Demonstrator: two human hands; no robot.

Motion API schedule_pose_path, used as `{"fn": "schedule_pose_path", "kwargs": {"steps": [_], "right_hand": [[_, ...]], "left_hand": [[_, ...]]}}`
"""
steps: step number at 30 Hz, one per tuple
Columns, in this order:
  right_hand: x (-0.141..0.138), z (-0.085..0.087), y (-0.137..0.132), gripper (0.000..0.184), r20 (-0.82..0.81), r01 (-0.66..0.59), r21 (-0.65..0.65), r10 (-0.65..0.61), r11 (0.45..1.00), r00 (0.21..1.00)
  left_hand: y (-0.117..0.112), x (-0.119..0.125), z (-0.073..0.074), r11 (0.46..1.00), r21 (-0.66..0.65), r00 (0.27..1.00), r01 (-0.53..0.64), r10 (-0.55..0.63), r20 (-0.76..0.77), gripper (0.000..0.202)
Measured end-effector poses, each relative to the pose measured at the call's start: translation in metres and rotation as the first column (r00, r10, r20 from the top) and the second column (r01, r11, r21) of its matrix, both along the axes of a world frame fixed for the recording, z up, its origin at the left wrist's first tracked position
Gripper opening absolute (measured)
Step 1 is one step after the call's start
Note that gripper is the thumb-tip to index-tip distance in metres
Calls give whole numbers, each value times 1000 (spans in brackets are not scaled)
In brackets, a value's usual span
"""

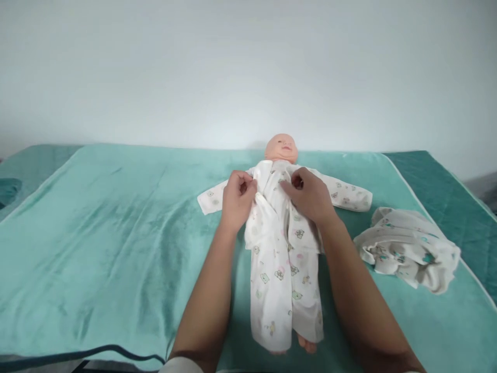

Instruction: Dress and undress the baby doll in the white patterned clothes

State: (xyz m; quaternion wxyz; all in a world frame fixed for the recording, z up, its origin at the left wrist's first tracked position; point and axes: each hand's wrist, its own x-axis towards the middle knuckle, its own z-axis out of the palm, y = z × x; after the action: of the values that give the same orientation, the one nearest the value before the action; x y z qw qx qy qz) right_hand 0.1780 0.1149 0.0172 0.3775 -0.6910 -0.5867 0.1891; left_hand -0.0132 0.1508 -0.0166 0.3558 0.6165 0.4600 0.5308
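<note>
A baby doll [280, 147] lies on its back with its head toward the wall, dressed in a white printed baby shirt [301, 238] and matching pants [272, 290]. The shirt's front hangs open, its sleeves spread to both sides. My left hand [238, 199] pinches the shirt's left front edge at the chest, near a small tie or corner of cloth. On the opposite side, my right hand [310, 196] has its fingers curled on the other front edge; its fingertips are partly hidden. Toes of one foot show below the pants.
A crumpled white cloth with green print [409, 248] lies right of the doll. Beneath everything is a turquoise plush cover [116, 233] with a pale border line. A white wall [233, 67] rises behind. A dark cable [112, 349] runs along the front left edge.
</note>
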Motion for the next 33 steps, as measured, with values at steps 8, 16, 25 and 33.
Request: {"fn": "schedule_pose_path", "kwargs": {"steps": [8,16,25,33], "right_hand": [[89,-41,1,22,-354,270,-52,-270,962,895],[88,-56,6,39,147,158,309,-211,938,966],[61,-63,19,38,263,92,244,-157,965,952],[91,-69,26,37,203,231,246,-283,941,937]], "left_hand": [[25,-66,-7,931,-145,852,-335,234,-468,26],[27,-40,-21,969,217,749,-115,228,-622,30],[20,-8,-21,986,159,623,47,95,-776,48],[24,-13,-21,989,126,634,-78,147,-759,53]]}}
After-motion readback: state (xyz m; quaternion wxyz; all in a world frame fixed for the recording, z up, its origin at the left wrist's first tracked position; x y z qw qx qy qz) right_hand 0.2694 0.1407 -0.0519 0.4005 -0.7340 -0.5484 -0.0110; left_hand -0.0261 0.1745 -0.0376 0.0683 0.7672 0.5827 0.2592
